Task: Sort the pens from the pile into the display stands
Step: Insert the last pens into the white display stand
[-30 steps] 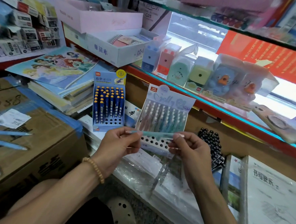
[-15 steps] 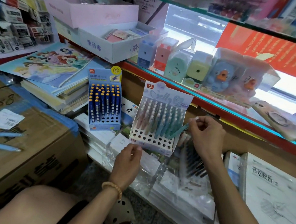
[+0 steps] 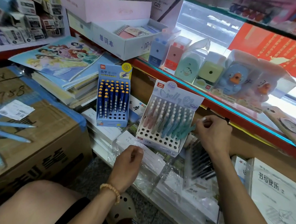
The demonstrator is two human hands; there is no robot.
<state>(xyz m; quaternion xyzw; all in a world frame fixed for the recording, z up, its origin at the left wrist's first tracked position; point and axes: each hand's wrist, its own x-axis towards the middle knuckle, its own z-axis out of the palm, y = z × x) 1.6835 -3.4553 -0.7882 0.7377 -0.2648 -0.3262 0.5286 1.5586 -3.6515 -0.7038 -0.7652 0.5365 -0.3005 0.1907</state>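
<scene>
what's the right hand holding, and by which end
A teal pen, pinched at its upper end by the right hand, lower tip at the pastel display stand.

I see open holes only in the front rows of the pastel stand (image 3: 157,140); its back rows are packed with pens. My right hand (image 3: 213,132) crowds its right edge, and the black pen pack (image 3: 201,162) lies just beside. The blue stand (image 3: 112,109) stands apart to the left, with a clear gap between. The red shelf edge (image 3: 211,104) overhangs behind.
</scene>
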